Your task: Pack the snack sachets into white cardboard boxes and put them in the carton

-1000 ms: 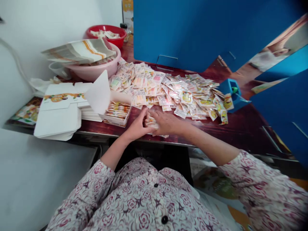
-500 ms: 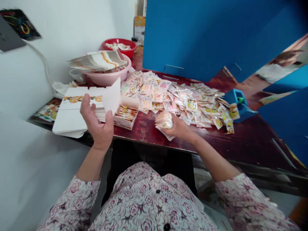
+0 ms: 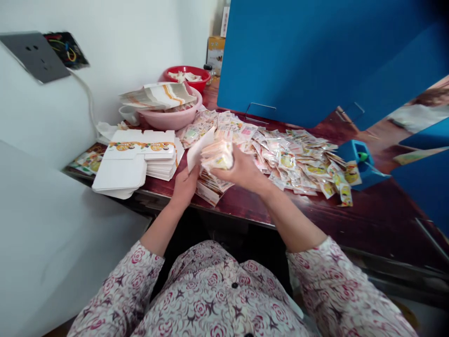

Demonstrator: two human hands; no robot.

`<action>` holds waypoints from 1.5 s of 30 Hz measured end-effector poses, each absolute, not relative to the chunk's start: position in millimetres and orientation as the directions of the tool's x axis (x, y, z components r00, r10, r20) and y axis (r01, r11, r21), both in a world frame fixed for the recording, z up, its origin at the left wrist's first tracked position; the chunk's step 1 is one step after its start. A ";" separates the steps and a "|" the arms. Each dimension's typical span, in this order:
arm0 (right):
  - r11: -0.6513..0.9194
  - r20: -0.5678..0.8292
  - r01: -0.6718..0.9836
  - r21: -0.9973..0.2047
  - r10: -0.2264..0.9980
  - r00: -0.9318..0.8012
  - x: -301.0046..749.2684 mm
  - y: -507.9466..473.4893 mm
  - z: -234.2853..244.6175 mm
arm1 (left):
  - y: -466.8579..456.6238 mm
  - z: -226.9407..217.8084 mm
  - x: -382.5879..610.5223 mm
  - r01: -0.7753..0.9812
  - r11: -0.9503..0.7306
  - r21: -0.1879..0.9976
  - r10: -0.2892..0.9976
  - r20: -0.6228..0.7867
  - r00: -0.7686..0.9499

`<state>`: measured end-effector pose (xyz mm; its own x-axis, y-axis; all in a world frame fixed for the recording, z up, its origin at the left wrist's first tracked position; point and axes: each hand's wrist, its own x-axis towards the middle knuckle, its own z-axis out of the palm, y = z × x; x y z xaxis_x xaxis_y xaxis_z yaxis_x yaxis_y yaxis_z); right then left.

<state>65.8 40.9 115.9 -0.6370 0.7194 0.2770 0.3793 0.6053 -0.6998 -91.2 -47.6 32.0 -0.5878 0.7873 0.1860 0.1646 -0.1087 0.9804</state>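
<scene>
My right hand (image 3: 242,169) is closed round a stack of small sachets (image 3: 218,155) and holds it just above an open carton (image 3: 209,193). Sachets in a row fill part of that carton, partly hidden by the stack. At the carton's left side, my left hand (image 3: 185,185) grips it by the wall, next to its raised white flap (image 3: 200,147). Behind both hands a wide heap of loose sachets (image 3: 287,159) spreads over the dark red table (image 3: 252,206).
Flat white cartons (image 3: 121,171) are stacked at the left. Behind them stand a pink basin (image 3: 168,120) with packaging on top and a red basin (image 3: 199,84). Blue panels (image 3: 298,61) border the back, and a blue holder (image 3: 354,154) stands at the right.
My right hand has carried the sachet stack left to the carton. My left hand has gone from open in the air to gripping the carton, which has shifted right.
</scene>
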 end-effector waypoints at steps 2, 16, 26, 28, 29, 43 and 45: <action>0.693 0.266 0.524 -0.495 0.695 -0.667 53.8 39.8 110.6 | -45.5 29.5 -87.6 0.168 -0.148 0.975 0.768 0.220 -0.602; 0.738 0.076 0.657 -0.155 0.672 -0.736 38.7 35.5 77.6 | -47.8 26.1 -75.8 0.239 -0.184 0.953 0.785 0.289 -0.549; 0.878 0.049 0.412 -0.243 0.435 -0.899 54.6 50.1 98.6 | -45.4 18.3 -78.6 0.240 -0.148 0.959 0.792 0.260 -0.553; 0.875 0.059 0.452 -0.174 0.468 -0.882 47.6 48.1 87.8 | -44.7 19.4 -78.3 0.250 -0.150 0.957 0.796 0.267 -0.544; 0.869 0.062 0.471 -0.148 0.484 -0.873 44.4 47.3 83.3 | -44.3 20.0 -78.4 0.254 -0.149 0.956 0.797 0.268 -0.541; 0.865 0.213 0.409 -0.291 0.476 -0.853 101.5 32.9 108.4 | 10.8 33.7 -85.7 -0.115 -0.205 0.972 0.977 0.195 -0.091; 0.894 0.167 0.375 -0.247 0.420 -0.892 102.7 37.0 104.8 | 21.6 32.9 -84.4 -0.101 -0.184 0.978 0.983 0.182 -0.030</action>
<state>102.7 37.0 104.8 -0.8920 0.4201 0.1667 0.3747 0.8936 -0.2471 -84.4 21.6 32.9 -0.0298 0.9829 0.1819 -0.1006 -0.1840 0.9778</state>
